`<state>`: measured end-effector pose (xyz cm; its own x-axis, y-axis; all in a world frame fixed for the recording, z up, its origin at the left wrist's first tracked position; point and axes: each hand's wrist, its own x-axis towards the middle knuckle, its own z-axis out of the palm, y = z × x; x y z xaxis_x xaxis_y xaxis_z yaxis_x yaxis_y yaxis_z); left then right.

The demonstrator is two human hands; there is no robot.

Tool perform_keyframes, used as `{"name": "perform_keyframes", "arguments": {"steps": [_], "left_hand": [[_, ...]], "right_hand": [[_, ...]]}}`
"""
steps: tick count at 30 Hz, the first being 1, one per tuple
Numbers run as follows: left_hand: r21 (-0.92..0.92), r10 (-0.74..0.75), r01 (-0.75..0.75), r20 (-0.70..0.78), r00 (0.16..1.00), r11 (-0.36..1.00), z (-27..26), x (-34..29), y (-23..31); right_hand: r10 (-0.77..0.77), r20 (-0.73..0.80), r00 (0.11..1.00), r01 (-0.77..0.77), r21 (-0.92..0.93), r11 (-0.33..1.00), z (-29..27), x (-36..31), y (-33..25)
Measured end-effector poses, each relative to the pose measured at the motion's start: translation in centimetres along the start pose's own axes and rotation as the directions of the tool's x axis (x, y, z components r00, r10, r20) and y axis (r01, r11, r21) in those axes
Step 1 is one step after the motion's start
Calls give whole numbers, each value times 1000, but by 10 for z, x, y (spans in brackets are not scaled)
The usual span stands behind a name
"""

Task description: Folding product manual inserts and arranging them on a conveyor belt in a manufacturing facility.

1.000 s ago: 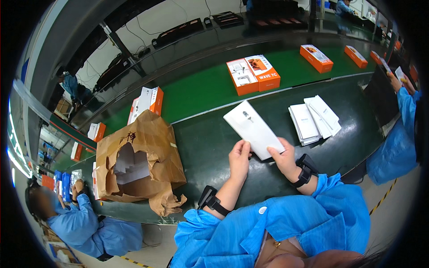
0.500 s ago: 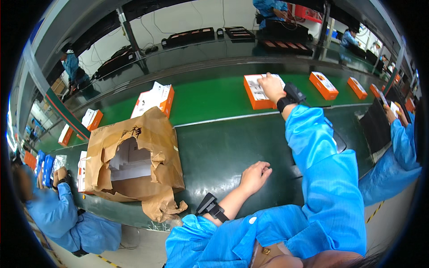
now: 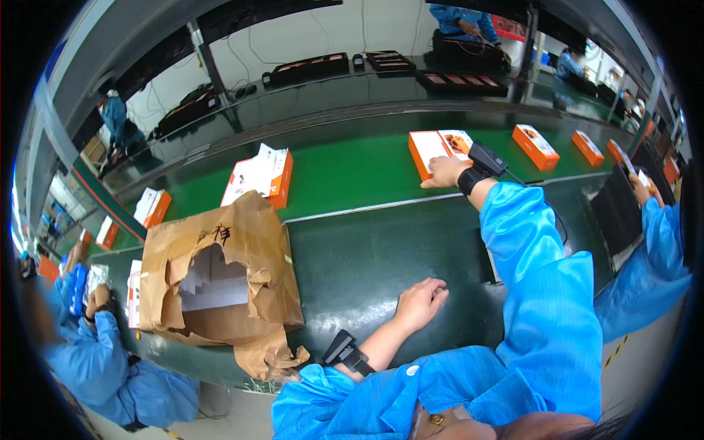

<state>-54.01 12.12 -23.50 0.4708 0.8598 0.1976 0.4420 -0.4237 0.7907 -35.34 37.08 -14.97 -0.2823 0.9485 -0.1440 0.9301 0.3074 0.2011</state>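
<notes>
My right hand (image 3: 445, 173) is at the near side of an orange and white box (image 3: 427, 145) on the green belt. Its thumb and fingers look apart and cover part of the box's near face; whether they touch it is unclear. The box's printed top faces up. On the dark green tabletop, nearer to me, lies my left hand (image 3: 419, 303), holding nothing, its fingers loosely bent. To its left stands a large brown carton (image 3: 253, 220), torn open on the side toward me, with white material inside.
More orange and white boxes sit along the green belt (image 3: 352, 169); one at left (image 3: 279, 180) has white paper on it. Co-workers in blue sit on both sides, one with a hand (image 3: 97, 299) near blue packs. A metal post (image 3: 103, 187) rises left.
My right hand has drawn back from the top of the box to its near side, uncovering more printed top. The left hand has barely moved. The whole view has shifted slightly.
</notes>
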Motion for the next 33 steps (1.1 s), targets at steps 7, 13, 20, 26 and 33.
{"name": "perform_keyframes", "arguments": {"steps": [7,13,20,26,33], "left_hand": [[27,0,0,-22,1000,1000,-2,-3,-13],[48,54,-52,-34,998,997,5,-1,-7],[19,21,-20,-12,1000,1000,-1,-3,-10],[33,13,-13,-3,1000,999,2,-2,-12],[71,15,-13,-16,1000,997,4,-2,-13]], "right_hand": [[-210,-486,848,325,164,931,-69,-158,-34],[47,-443,895,105,312,944,14,-270,18],[311,-524,793,-45,459,887,82,-292,6],[123,-527,841,13,247,969,102,-272,-27],[88,-675,733,178,315,932,105,-271,-12]]}}
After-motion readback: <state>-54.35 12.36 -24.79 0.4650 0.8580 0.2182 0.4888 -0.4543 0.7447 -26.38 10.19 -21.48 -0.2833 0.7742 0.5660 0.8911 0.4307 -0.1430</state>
